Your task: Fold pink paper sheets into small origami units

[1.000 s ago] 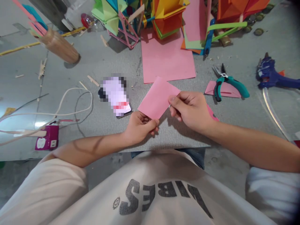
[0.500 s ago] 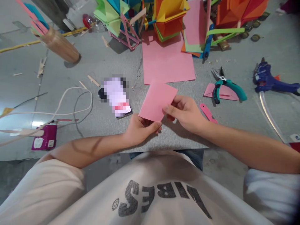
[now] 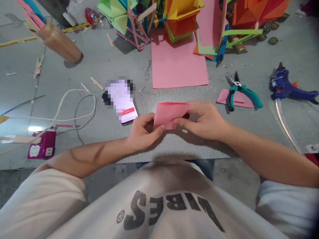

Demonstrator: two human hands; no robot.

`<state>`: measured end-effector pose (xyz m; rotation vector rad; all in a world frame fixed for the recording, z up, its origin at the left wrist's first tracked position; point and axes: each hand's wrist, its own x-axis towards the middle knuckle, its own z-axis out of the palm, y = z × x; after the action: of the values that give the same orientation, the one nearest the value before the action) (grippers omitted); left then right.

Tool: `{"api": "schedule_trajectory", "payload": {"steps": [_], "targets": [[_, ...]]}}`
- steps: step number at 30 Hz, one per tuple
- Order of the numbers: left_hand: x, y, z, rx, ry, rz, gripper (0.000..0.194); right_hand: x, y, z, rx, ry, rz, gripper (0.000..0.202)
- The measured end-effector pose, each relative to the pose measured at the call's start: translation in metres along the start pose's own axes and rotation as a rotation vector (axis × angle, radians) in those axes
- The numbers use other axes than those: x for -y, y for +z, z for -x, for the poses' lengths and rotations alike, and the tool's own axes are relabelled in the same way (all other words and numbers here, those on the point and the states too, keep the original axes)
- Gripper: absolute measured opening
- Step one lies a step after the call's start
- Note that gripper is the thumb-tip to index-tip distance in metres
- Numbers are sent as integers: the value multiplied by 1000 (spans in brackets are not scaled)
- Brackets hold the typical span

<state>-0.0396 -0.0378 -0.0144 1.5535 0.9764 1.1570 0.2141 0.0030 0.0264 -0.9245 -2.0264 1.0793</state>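
Both hands hold a folded piece of pink paper [image 3: 169, 114] above the near part of the grey table. My left hand [image 3: 146, 130] pinches its lower left corner, thumb in front and fingers behind. On the right side, my right hand [image 3: 200, 120] grips the paper between thumb and fingers. The paper's top edge faces up and shows a narrow gap between layers. A larger pink sheet [image 3: 179, 69] lies flat just beyond it. To the left of my left hand is a phone [image 3: 128, 114] with its screen lit.
Pliers [image 3: 243, 91] rest on a pink folded piece at the right, with a blue glue gun [image 3: 284, 83] farther right. Coloured paper shapes [image 3: 183, 20] stand at the back. A wooden cup [image 3: 59, 43], cables and a purple box [image 3: 47, 146] are at the left.
The pink paper has tilted more upright, its top edge lowered and now level. My left hand has shifted slightly left and up. The pink cutter beside my right hand is no longer visible.
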Motion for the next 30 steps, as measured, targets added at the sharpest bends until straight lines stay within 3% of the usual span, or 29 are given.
{"api": "schedule_trajectory", "payload": {"steps": [5,12,17,22,30], "targets": [[1,2,3,105,-8,3,21,7,7,5,-54,-149,38,12],[-8,8,3,155,-220,314,27,15,18,14,-221,-203,96,6],[-9,6,7,98,-93,144,26,11,27,15,-195,-224,75,7],[-10,5,8,76,-28,-45,35,8,37,15,-141,-110,-44,9],[-14,6,8,109,-129,91,35,24,33,15,-244,32,-190,25]]}}
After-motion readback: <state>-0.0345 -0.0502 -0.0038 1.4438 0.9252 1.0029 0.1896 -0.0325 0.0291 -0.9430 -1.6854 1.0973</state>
